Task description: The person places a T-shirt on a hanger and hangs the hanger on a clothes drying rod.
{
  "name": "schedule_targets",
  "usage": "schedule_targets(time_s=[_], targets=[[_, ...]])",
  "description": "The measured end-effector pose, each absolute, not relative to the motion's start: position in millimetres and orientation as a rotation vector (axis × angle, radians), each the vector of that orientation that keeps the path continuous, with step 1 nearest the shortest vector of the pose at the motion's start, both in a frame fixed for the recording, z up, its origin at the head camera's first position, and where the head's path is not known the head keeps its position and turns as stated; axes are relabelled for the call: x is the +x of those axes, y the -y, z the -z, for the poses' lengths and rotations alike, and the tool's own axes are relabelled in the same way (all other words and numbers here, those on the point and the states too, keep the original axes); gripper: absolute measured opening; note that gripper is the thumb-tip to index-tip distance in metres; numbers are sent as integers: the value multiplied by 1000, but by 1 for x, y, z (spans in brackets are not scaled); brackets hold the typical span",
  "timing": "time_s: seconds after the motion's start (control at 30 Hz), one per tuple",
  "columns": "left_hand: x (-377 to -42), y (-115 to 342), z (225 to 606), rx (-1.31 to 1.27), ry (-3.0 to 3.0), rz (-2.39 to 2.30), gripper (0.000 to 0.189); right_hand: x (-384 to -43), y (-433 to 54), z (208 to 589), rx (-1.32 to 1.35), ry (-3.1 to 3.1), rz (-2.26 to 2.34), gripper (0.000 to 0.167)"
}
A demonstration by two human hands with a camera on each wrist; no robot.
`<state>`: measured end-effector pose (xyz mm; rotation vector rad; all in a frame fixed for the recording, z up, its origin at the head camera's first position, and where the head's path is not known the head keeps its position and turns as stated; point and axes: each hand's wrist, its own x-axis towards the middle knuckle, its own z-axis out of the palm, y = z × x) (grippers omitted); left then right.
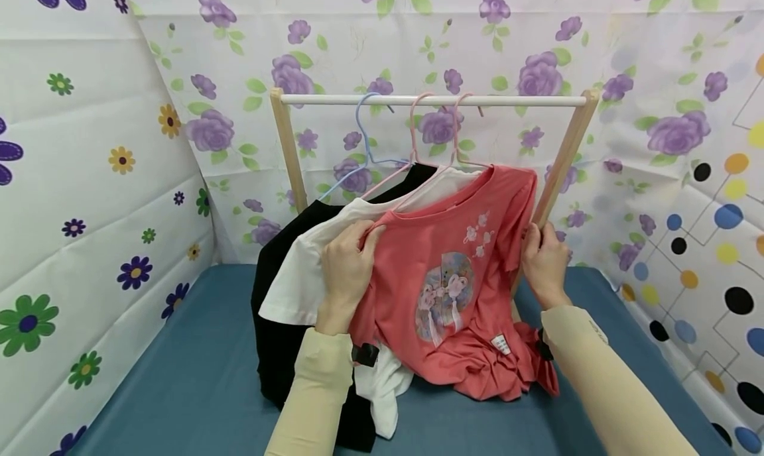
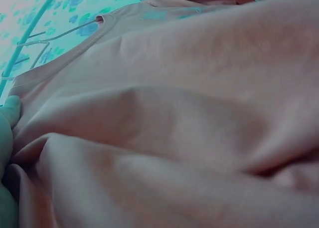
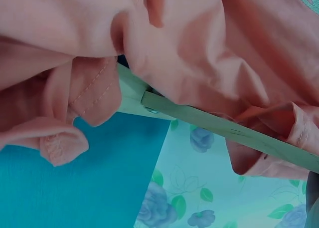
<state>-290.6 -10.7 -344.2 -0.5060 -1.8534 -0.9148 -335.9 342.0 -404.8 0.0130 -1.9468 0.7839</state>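
A coral-red T-shirt (image 1: 412,244) with a flower appliqué hangs from a pink hanger (image 1: 456,128) at the front of a small clothes rack. My left hand (image 1: 348,264) pinches its fabric beside the neckline, thumb on top; part of that hand shows at the left wrist view's edge. At the right, my right hand (image 1: 546,264) grips the rack's wooden post (image 1: 564,161), beside the shirt's sleeve. Some of its fingers are hidden behind the post. Creased coral fabric (image 3: 184,43) and the post (image 3: 224,125) fill much of the right wrist view.
Behind the coral shirt hang a white T-shirt (image 1: 298,284) and a black garment (image 1: 277,244), with a blue hanger (image 1: 361,131) at the left. The white rail (image 1: 334,100) spans the wooden posts. A blue-covered table (image 1: 179,376) lies below, with flowered cloth (image 1: 239,65) around it.
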Motion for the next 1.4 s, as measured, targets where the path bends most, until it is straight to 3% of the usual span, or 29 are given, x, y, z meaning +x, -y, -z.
schedule_targets(time_s=[0.33,0.87,1.4], targets=[[-284,42,342,-597,1958,808,19,-337,-337,401,31,1965,-842,32],[-258,83,345,-693,2117,712,29,-324,-341,391,-70,2113,-879,36],[-231,77,348,-748,1910,590,43,-244,-311,375,-81,2402,-995,55]])
